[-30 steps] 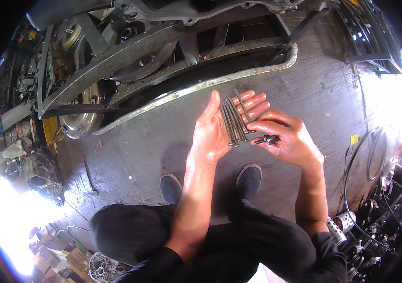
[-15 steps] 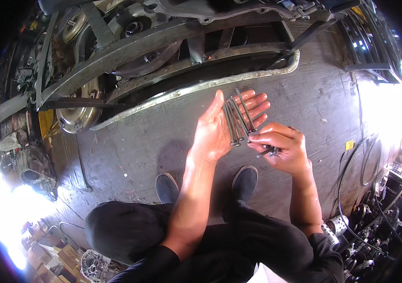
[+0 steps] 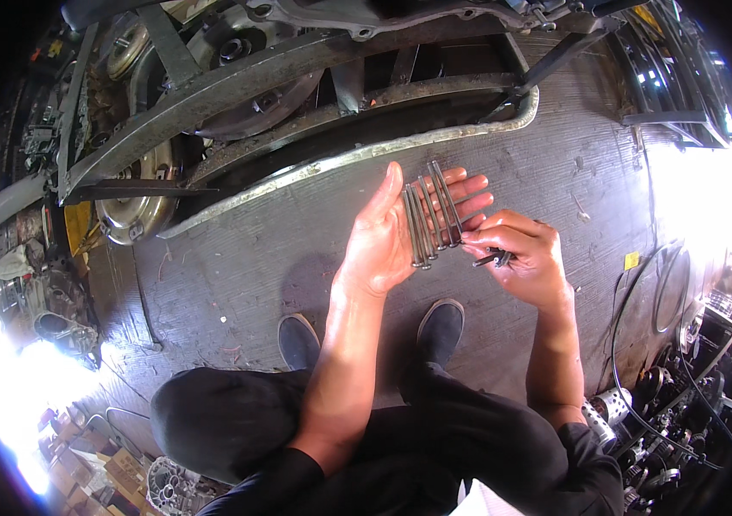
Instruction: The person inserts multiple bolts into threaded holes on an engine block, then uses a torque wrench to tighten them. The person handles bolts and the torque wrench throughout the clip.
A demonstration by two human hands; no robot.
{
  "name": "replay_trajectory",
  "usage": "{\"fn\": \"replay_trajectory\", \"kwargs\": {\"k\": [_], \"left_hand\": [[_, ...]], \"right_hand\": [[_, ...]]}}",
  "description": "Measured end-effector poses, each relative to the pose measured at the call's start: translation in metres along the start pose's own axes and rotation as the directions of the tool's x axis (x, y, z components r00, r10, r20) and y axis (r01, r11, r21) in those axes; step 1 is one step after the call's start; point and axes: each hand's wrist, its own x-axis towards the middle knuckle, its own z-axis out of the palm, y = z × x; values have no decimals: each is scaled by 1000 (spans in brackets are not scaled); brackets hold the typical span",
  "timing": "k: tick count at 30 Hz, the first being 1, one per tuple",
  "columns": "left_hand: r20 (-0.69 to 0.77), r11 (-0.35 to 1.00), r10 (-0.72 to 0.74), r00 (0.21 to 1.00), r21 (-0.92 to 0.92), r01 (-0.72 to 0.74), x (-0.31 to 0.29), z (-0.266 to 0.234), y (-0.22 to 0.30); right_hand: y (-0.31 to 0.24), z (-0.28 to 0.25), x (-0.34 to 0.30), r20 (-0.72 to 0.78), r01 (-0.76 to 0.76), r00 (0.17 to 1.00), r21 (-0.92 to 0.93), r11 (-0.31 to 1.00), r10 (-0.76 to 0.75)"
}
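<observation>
My left hand point(image 3: 379, 241) is palm up, fingers stretched out, and holds several long thin bolts point(image 3: 417, 225) side by side across the palm and fingers. Their heads point toward me and to the lower right. My right hand point(image 3: 527, 262) is closed just to the right, its thumb and forefinger at the head end of the rightmost bolts. More short-looking bolt ends point(image 3: 496, 257) stick out of its curled fingers; their full length is hidden. Both hands look wet or oily.
Ahead stands a metal frame point(image 3: 211, 95) over a tray with a pale rim point(image 3: 297, 172) and round metal housings. Under my hands is a dark ribbed floor point(image 3: 245, 258). Cables point(image 3: 619, 335) and metal parts point(image 3: 658, 439) lie right; a cast housing point(image 3: 172, 486) sits lower left.
The bolts on my left palm have shifted and spread into a more even row. My right hand has moved slightly to the right, still pinching at the bolt heads.
</observation>
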Motion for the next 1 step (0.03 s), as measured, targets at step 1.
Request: {"fn": "replay_trajectory", "kwargs": {"k": [1], "left_hand": [[5,1000,-3,1000,0,3,0,0,0]], "right_hand": [[0,0,0,17,-11,1000,-15,1000,11]]}}
